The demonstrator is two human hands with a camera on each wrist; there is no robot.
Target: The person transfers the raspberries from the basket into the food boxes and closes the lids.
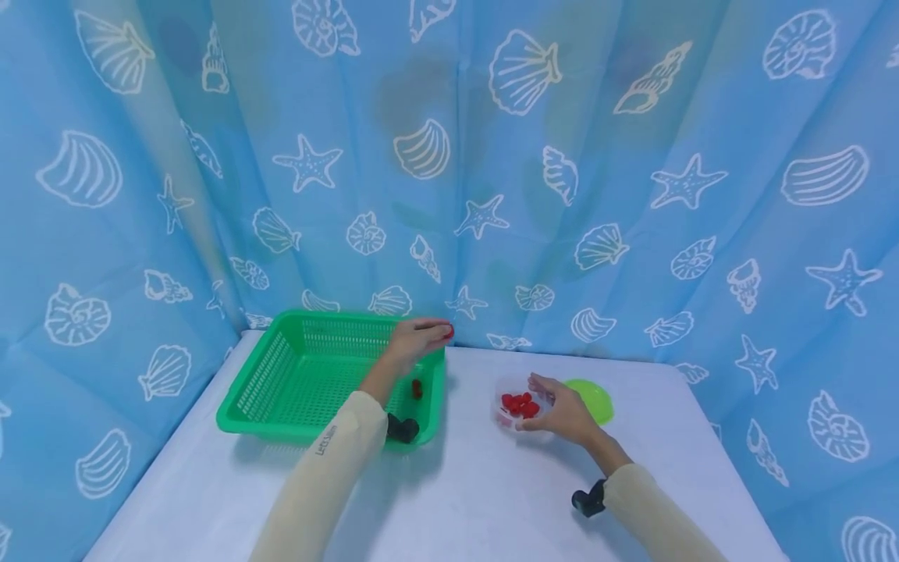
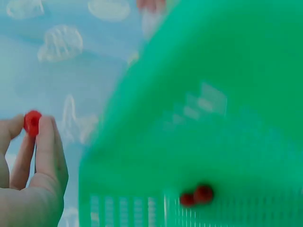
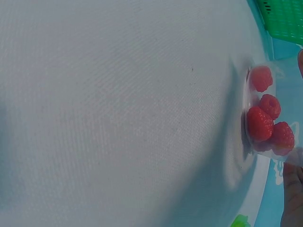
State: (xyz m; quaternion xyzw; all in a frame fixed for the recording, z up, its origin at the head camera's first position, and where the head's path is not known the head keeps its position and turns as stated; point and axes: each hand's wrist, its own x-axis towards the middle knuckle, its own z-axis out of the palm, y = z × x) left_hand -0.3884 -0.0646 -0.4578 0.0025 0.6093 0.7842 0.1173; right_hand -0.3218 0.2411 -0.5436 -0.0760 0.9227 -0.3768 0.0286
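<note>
My left hand (image 1: 414,339) is over the right back corner of the green basket (image 1: 246,426), pinching a red raspberry (image 2: 32,123) between thumb and fingertips. Inside the basket, two dark red raspberries (image 2: 203,194) lie close together near its right side. To the right of the basket, my right hand (image 1: 565,414) holds a small clear plastic container (image 1: 507,385), thumb and fingers spread around its side. Several raspberries (image 3: 260,124) rest in the bottom of that container, which stands on the table.
A light green round lid (image 1: 593,400) lies on the white table (image 1: 477,484) behind my right hand. A blue curtain (image 1: 477,140) printed with shells and starfish hangs around the table's back and sides. Black wrist cameras (image 1: 588,499) sit on both wrists.
</note>
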